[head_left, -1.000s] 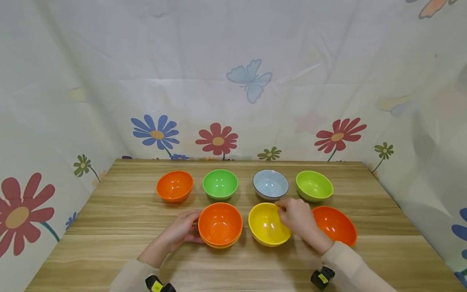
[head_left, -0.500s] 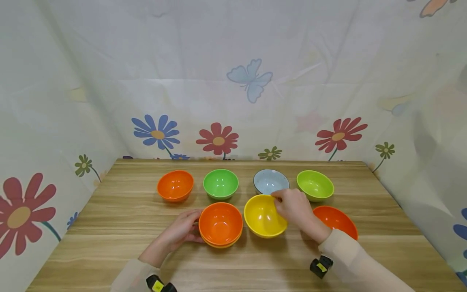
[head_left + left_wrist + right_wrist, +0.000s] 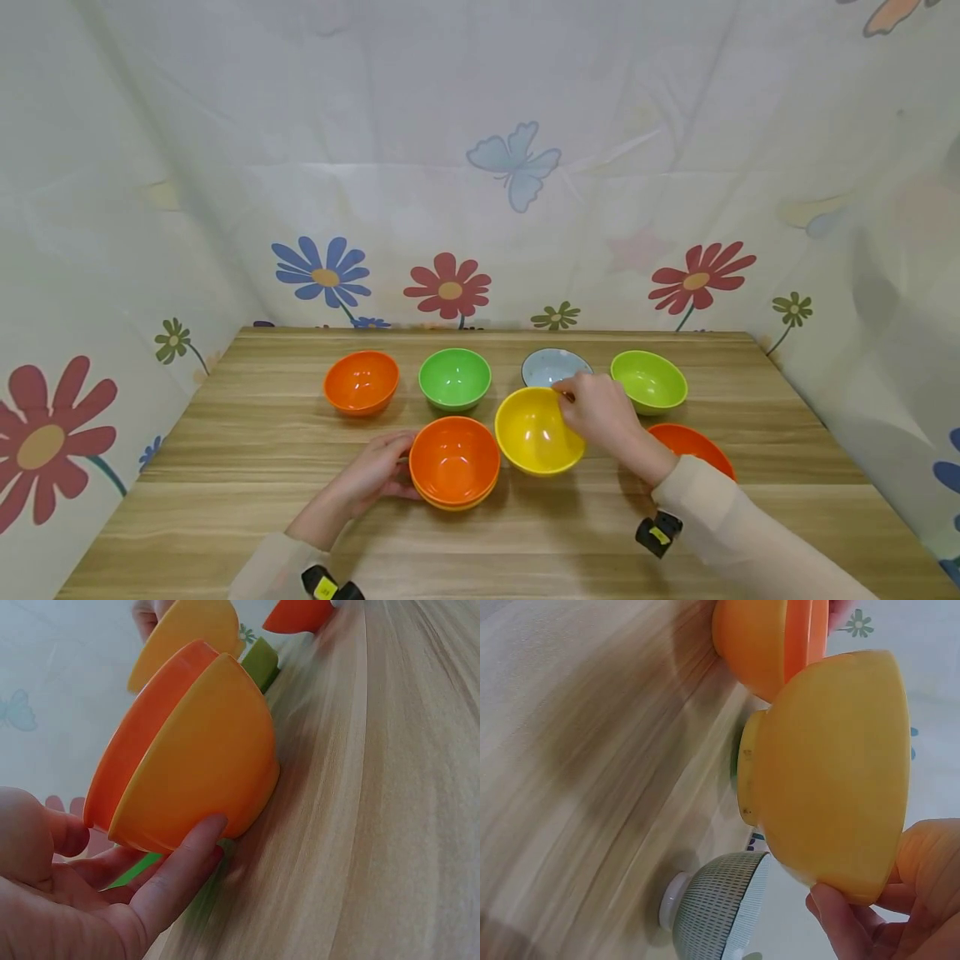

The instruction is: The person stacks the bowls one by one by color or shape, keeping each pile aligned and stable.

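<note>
My left hand holds the left side of two stacked bowls on the table. The upper one is an orange bowl; the lower, a yellow-orange bowl, shows mostly in the left wrist view. Its thumb is at the rim and its fingers lie along the outer wall. My right hand pinches the rim of a yellow bowl on its far right side. That bowl is raised off the table and tilted, just right of the stack. In the right wrist view, its underside and foot ring are visible.
Along the back stand an orange bowl, a green bowl, a grey-blue bowl partly hidden by the yellow one, and a lime bowl. Another orange bowl sits behind my right forearm. The wooden table meets a flowered cloth backdrop.
My right hand has lifted the yellow bowl off the table and moved it left and away from me, towards the stack. My left hand and the stacked bowls have stayed in place.
</note>
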Demonstrator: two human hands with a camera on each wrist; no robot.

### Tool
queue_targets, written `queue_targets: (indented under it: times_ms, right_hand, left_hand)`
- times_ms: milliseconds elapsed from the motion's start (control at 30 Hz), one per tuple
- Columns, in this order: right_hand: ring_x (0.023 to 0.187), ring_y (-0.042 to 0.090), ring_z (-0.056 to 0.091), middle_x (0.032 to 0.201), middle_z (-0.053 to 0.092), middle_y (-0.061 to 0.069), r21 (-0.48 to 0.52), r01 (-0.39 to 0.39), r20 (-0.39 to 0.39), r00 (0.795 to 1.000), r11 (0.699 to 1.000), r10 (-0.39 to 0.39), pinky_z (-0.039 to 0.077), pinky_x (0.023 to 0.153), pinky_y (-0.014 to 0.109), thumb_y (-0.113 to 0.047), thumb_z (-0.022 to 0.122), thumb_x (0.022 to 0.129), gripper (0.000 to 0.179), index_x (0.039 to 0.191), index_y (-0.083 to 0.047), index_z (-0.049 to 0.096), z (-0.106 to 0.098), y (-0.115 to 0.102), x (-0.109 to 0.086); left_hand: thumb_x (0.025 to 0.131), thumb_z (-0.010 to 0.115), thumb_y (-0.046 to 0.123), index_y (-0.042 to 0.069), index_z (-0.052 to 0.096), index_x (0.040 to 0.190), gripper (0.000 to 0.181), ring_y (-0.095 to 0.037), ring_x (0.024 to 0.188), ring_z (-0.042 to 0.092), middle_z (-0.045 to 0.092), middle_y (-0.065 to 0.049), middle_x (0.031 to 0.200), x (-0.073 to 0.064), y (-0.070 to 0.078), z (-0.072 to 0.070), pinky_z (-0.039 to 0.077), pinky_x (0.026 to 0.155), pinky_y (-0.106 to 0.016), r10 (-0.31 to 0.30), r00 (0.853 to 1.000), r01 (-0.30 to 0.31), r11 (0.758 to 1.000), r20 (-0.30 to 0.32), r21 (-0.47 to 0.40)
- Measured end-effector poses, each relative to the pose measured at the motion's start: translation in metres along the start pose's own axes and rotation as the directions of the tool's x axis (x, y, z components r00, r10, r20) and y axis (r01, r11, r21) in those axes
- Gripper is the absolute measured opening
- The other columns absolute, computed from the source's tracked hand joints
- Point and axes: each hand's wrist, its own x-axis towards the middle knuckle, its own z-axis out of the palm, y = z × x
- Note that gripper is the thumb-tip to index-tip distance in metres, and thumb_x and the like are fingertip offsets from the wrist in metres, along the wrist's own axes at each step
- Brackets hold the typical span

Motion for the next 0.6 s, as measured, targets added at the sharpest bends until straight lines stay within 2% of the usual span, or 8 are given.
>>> queue_targets:
  times_ms: [367, 600]
  right_hand:
    - [0.050, 0.012, 0.043, 0.076, 0.066, 0.008, -0.003, 0.037, -0.041, 0.998, 0.999, -0.037, 0.035, 0.042, 0.019, -0.002, 0.061, 0.077, 0.021, 0.094, -0.003, 0.073, -0.003, -0.008, 0.007]
    - [0.055, 0.014, 0.045, 0.076, 0.065, 0.008, -0.030, 0.077, -0.076, 0.994, 0.997, -0.079, 0.036, 0.042, 0.019, -0.004, 0.062, 0.078, 0.019, 0.092, -0.005, 0.074, -0.004, -0.017, 0.011]
  left_hand:
    - [0.100, 0.030, 0.024, -0.004, 0.037, 0.136, 0.046, -0.026, 0.103, 0.059, 0.045, -0.025, 0.133, -0.001, 0.001, 0.000, 0.055, 0.076, -0.045, -0.003, 1.000, 0.004, 1.000, -0.009, 0.005]
    - [0.100, 0.030, 0.023, -0.004, 0.037, 0.137, 0.046, -0.026, 0.102, 0.059, 0.044, -0.026, 0.133, 0.000, 0.000, 0.000, 0.055, 0.076, -0.046, -0.004, 1.000, 0.004, 1.000, -0.005, 0.000]
